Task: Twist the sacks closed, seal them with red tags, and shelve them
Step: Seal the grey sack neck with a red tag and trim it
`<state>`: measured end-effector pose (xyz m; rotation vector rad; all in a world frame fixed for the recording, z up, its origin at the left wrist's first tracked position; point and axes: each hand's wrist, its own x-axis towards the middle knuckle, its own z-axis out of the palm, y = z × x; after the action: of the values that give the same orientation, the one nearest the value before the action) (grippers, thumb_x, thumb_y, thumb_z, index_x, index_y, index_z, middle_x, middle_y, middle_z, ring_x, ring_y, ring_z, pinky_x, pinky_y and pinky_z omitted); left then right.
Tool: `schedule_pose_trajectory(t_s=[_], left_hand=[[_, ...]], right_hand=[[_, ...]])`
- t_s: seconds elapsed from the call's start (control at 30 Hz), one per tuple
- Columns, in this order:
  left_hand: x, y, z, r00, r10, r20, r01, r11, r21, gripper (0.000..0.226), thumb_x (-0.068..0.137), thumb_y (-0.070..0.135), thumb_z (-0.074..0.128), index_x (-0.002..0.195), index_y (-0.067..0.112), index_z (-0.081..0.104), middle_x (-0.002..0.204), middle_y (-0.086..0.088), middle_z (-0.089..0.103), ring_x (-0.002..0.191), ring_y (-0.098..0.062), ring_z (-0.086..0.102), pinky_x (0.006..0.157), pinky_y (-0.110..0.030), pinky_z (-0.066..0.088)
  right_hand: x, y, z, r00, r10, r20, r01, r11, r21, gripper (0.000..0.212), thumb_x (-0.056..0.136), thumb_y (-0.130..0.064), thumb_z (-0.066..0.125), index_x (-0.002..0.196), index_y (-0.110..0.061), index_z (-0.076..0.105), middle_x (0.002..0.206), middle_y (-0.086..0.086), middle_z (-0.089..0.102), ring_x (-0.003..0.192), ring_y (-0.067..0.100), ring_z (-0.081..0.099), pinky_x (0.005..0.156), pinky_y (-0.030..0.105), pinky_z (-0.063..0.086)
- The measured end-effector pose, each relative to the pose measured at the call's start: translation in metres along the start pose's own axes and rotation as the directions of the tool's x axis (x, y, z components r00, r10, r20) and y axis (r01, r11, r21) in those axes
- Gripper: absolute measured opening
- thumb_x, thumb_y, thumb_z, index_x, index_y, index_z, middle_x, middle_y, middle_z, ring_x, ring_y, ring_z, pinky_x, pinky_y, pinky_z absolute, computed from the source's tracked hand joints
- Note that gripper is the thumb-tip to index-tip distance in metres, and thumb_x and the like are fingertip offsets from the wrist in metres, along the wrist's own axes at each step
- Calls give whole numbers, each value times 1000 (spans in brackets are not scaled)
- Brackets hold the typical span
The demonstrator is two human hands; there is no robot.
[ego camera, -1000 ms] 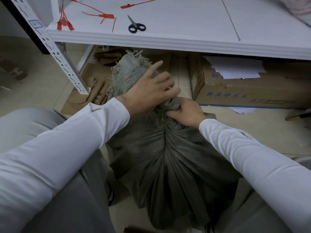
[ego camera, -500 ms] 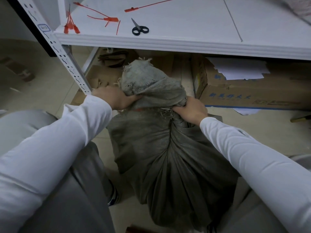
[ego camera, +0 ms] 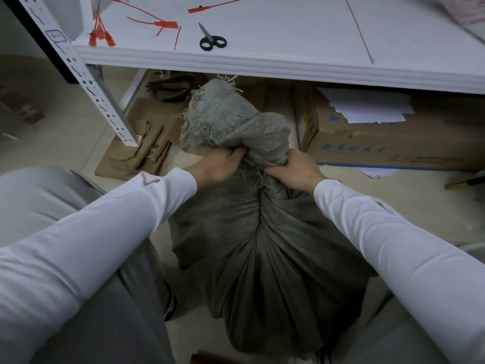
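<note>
A grey woven sack (ego camera: 267,258) stands on the floor between my knees, its neck gathered and twisted. The loose frayed top of the sack flops upward above the twist. My right hand (ego camera: 294,170) grips the twisted neck from the right. My left hand (ego camera: 223,166) grips the loose top from the left, just below the flopped cloth, fingers curled into the fabric. Red tags (ego camera: 165,23) lie on the white shelf (ego camera: 288,67) above, with a further bunch of tags (ego camera: 101,38) at its left corner and another single tag (ego camera: 210,7) farther back.
Black-handled scissors (ego camera: 211,40) lie on the shelf near the tags. A perforated white shelf post (ego camera: 102,101) slants down at the left. Under the shelf sit a cardboard box (ego camera: 380,145) with papers and flattened cardboard (ego camera: 141,151) on the tiled floor.
My left hand left the top of the sack's neck, swung to the left side, then came back in and now grips the loose top. The top has turned further round.
</note>
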<state>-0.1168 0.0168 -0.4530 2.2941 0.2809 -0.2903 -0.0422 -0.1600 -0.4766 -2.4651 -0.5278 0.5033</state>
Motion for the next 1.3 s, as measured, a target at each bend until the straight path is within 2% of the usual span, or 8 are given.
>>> schedule_pose_trajectory(t_s=[0.2, 0.33, 0.47, 0.6, 0.77, 0.93, 1.1, 1.3], left_hand=[[-1, 6, 5, 990, -77, 120, 80, 997, -20, 61, 104, 45, 15, 141, 8, 45, 144, -13, 47, 134, -22, 40, 110, -25, 23], [-8, 9, 13, 957, -175, 231, 222, 955, -195, 75, 102, 49, 14, 119, -8, 59, 107, -25, 68, 97, -35, 67, 85, -33, 55], [-12, 12, 19, 960, -215, 177, 250, 944, -213, 71, 103, 47, 15, 120, -6, 59, 111, -25, 67, 100, -35, 65, 57, -18, 51], [-14, 8, 26, 976, -192, 101, 207, 962, -177, 67, 103, 47, 18, 117, -1, 62, 111, -14, 66, 97, -22, 62, 75, -20, 41], [-15, 1, 30, 964, -220, 151, 250, 943, -221, 62, 102, 48, 26, 104, 1, 66, 100, -18, 69, 82, -24, 66, 73, -26, 50], [-21, 8, 30, 940, -196, 281, 256, 947, -196, 22, 88, 23, 57, 71, 9, 58, 73, -14, 56, 62, -21, 50, 61, -28, 41], [-24, 20, 38, 935, -233, 267, 292, 934, -206, 65, 89, 66, 43, 103, 6, 64, 97, -17, 69, 87, -28, 68, 80, -39, 57], [-22, 32, 38, 897, -332, 291, 409, 873, -265, 75, 84, 76, 34, 116, 11, 53, 98, -17, 70, 90, -26, 68, 76, -36, 58]], right_hand=[[1, 3, -1, 999, -33, 22, 33, 999, -4, 33, 81, -45, 67, 94, -14, 68, 93, 6, 67, 88, 26, 61, 72, 34, 47], [-1, 1, 0, 999, -51, 12, 52, 998, -33, 27, 82, -45, 67, 84, -19, 62, 85, 2, 61, 82, 24, 58, 67, 30, 39], [-3, -1, 2, 998, -62, -11, 61, 997, -56, 27, 83, -46, 67, 83, -20, 60, 84, 2, 58, 80, 23, 55, 66, 30, 37], [-3, -1, 6, 997, -57, -49, 54, 997, -58, 30, 82, -52, 65, 81, -23, 60, 83, 3, 60, 85, 28, 61, 65, 31, 40], [-3, -2, 8, 997, -37, -72, 33, 998, -58, 30, 82, -54, 65, 83, -24, 59, 86, 2, 63, 85, 26, 60, 65, 30, 38], [-5, -6, 10, 997, -25, -77, 20, 998, -61, 26, 83, -50, 65, 81, -26, 55, 82, 0, 57, 78, 23, 53, 64, 30, 35], [-9, -12, 12, 996, -9, -89, -1, 994, -113, 10, 85, -28, 61, 85, -22, 53, 86, 3, 57, 89, 31, 60, 65, 32, 38], [-17, -18, 15, 988, -49, -145, 30, 991, -132, 17, 87, -34, 60, 90, -18, 56, 94, 10, 58, 91, 33, 60, 66, 33, 38]])
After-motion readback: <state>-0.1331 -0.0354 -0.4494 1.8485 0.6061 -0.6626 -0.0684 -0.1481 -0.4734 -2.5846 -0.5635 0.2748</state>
